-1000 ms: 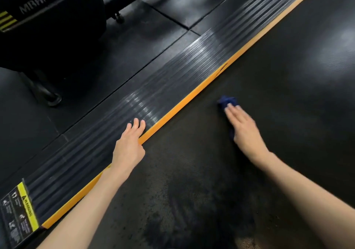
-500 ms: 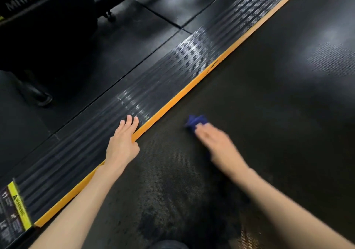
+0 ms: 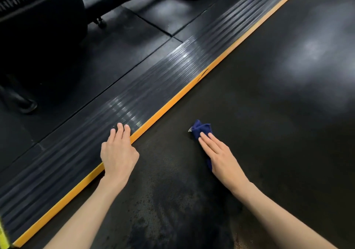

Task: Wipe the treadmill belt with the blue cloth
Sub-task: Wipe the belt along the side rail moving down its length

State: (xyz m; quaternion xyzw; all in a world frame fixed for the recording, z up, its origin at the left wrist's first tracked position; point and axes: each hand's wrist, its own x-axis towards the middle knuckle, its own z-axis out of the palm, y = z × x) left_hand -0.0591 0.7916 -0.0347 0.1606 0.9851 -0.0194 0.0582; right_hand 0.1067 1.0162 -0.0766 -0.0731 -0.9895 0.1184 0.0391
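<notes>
blue cloth (image 3: 200, 130) slid left, right hand (image 3: 219, 156) flat

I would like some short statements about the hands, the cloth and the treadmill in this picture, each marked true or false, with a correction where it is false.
1. The right hand presses flat on the blue cloth. True.
2. The blue cloth lies on the ribbed side rail. False: it lies on the treadmill belt.
3. The left hand rests on the side rail, across the orange strip. True.
4. The left hand holds a second cloth. False: it holds nothing.
5. The orange strip runs between the side rail and the belt. True.
6. The cloth is spread out flat, fully visible. False: it is bunched and partly hidden under the right hand.
</notes>
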